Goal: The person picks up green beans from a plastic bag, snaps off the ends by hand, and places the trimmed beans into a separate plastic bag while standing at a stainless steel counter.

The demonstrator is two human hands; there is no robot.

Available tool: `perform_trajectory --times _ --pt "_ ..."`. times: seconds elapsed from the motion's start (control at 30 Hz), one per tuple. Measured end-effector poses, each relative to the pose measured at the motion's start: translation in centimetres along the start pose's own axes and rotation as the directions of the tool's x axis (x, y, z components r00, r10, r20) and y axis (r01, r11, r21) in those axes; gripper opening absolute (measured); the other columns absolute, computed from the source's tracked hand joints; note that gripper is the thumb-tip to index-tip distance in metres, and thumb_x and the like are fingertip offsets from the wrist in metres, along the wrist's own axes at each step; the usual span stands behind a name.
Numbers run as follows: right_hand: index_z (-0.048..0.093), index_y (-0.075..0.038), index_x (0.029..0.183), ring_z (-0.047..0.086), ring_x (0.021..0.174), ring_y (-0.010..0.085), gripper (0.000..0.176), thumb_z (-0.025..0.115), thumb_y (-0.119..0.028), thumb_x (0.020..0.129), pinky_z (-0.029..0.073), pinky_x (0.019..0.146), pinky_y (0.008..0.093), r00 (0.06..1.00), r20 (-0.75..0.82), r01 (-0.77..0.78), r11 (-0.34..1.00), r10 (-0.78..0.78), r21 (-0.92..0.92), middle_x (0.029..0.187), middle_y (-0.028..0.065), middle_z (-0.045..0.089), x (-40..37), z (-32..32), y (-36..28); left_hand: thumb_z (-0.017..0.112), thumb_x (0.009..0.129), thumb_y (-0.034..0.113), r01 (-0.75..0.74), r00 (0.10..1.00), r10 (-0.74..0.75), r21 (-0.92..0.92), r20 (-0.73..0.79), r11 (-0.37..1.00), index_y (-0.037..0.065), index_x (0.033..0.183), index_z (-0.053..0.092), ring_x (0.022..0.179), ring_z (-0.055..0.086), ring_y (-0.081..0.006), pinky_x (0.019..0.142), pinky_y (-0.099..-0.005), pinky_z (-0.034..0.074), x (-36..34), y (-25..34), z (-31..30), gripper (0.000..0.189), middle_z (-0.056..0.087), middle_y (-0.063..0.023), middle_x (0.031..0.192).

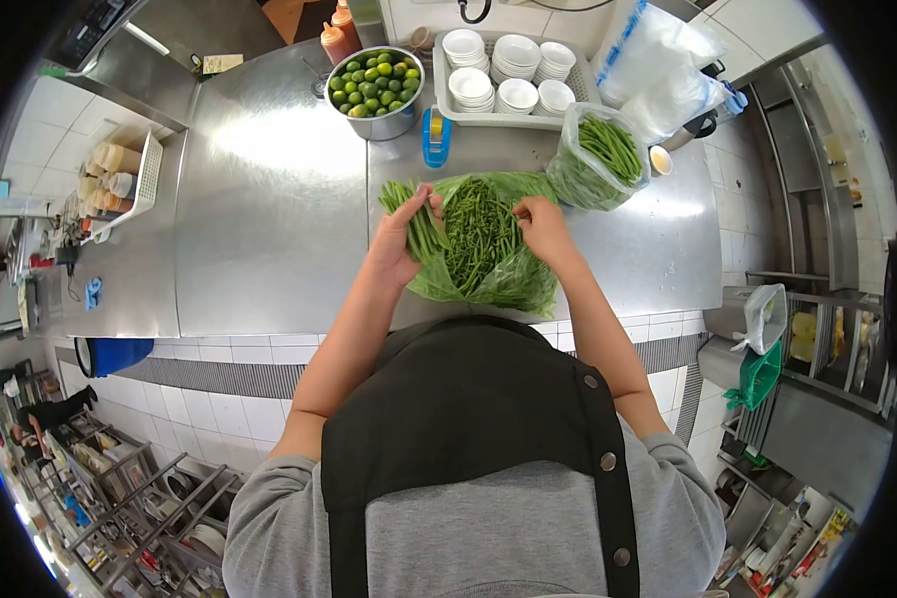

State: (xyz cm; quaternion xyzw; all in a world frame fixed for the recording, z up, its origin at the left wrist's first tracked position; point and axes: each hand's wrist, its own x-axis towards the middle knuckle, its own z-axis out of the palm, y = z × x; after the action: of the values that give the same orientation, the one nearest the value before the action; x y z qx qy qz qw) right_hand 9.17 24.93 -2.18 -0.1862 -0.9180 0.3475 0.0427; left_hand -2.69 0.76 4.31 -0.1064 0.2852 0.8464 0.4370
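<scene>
An opened green plastic bag [528, 286] lies on the steel counter, full of thin green beans [478, 234]. On its left side my left hand [399, 239] is closed round a bundle of green beans [424, 224], thumb on top. My right hand [545, 229] is at the bag's right edge, its fingers pinched together over the beans; whatever is between the fingertips is too small to make out. Behind it to the right stands a clear bag [578, 179] holding more green beans [610, 148], upright.
A metal pot of limes [375, 85], a blue tape dispenser [436, 138] and a tray [503, 118] of stacked white bowls [516, 55] stand at the back. White plastic bags [658, 70] and a small cup [660, 159] are at the right. Another person [55, 411] is far left.
</scene>
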Motion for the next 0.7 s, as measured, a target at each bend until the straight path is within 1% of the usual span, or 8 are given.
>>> perform_trajectory --times 0.07,0.17,0.27,0.37,0.4,0.47,0.57,0.7 --pt "0.07 0.0 0.097 0.063 0.095 0.0382 0.015 0.065 -0.011 0.089 0.052 0.085 0.045 0.998 0.058 0.031 0.989 -0.023 -0.143 0.105 0.016 0.065 -0.1 -0.2 -0.4 0.067 0.097 0.016 0.021 0.999 -0.021 -0.002 -0.035 1.0 0.005 0.109 0.06 0.076 0.063 -0.014 0.068 -0.0244 0.057 0.1 -0.4 0.2 0.018 0.065 -0.0049 0.092" --pt "0.07 -0.003 0.095 0.064 0.091 0.0362 0.012 0.067 -0.012 0.088 0.052 0.081 0.0444 0.994 0.063 -0.072 0.978 0.086 -0.197 0.102 0.0147 0.064 0.0 0.0 -2.7 0.068 0.096 0.016 0.047 0.996 -0.045 0.028 -0.08 0.999 0.005 0.108 0.06 0.076 0.064 -0.0155 0.07 -0.0257 0.059 0.1 -0.6 0.4 0.018 0.064 -0.0045 0.087" --pt "0.07 -0.005 0.091 0.064 0.088 0.0359 0.01 0.068 -0.014 0.088 0.051 0.078 0.0444 0.995 -0.004 -0.096 0.977 0.096 -0.191 0.1 0.0133 0.063 0.0 0.3 -4.2 0.07 0.095 0.016 0.036 0.993 -0.023 0.111 -0.113 0.993 0.004 0.106 0.06 0.074 0.064 -0.0145 0.067 -0.0256 0.059 -0.2 -1.2 0.4 0.02 0.064 -0.0048 0.085" --pt "0.068 -0.006 0.088 0.064 0.08 0.029 0.008 0.069 -0.013 0.086 0.051 0.072 0.0402 0.998 -0.029 -0.06 0.985 0.056 -0.164 0.093 0.0106 0.062 0.1 0.5 -4.2 0.073 0.092 0.014 0.062 0.996 -0.045 0.228 -0.079 0.972 0.005 0.101 0.06 0.072 0.063 -0.0135 0.062 -0.0261 0.056 -0.3 -1.5 -0.1 0.018 0.066 -0.0059 0.086" --pt "0.067 -0.005 0.089 0.064 0.078 0.0247 0.007 0.07 -0.011 0.087 0.051 0.07 0.0375 0.998 -0.057 -0.042 0.998 0.039 -0.049 0.091 0.0087 0.062 0.4 0.5 -4.0 0.074 0.091 0.014 0.075 0.996 -0.061 0.27 -0.06 0.96 0.005 0.099 0.06 0.072 0.063 -0.0133 0.06 -0.0264 0.055 -0.6 -1.3 0.3 0.018 0.067 -0.0064 0.086" --pt "0.067 -0.004 0.091 0.062 0.073 0.016 0.006 0.07 -0.009 0.088 0.049 0.067 0.032 0.993 -0.115 0.002 0.984 0.018 0.179 0.088 0.005 0.063 0.8 0.4 -3.4 0.074 0.09 0.012 0.066 0.99 -0.016 0.357 -0.142 0.932 0.004 0.101 0.061 0.069 0.062 -0.0117 0.058 -0.0254 0.053 -1.3 -1.6 1.4 0.019 0.068 -0.0062 0.086" --pt "0.066 -0.003 0.092 0.06 0.076 0.0081 0.005 0.069 -0.006 0.089 0.05 0.071 0.0249 0.995 -0.063 -0.023 0.793 0.077 0.609 0.087 0.0026 0.065 0.7 -1.0 -4.8 0.076 0.088 0.009 0.041 0.989 0.023 0.421 -0.146 0.906 0.001 0.103 0.064 0.066 0.061 -0.01 0.057 -0.0238 0.051 -1.3 -1.8 2.7 0.021 0.07 -0.0067 0.087" --pt "0.066 -0.002 0.095 0.061 0.079 0.0056 0.006 0.069 -0.005 0.091 0.05 0.074 0.0225 0.992 -0.113 0.12 0.665 -0.053 0.737 0.088 0.0 0.067 -0.4 -2.5 -8.1 0.077 0.085 0.004 -0.126 0.986 0.165 0.602 -0.009 0.788 -0.002 0.099 0.07 0.063 0.059 -0.0077 0.055 -0.0224 0.049 -0.6 -2.4 3.1 0.017 0.072 -0.0074 0.087"
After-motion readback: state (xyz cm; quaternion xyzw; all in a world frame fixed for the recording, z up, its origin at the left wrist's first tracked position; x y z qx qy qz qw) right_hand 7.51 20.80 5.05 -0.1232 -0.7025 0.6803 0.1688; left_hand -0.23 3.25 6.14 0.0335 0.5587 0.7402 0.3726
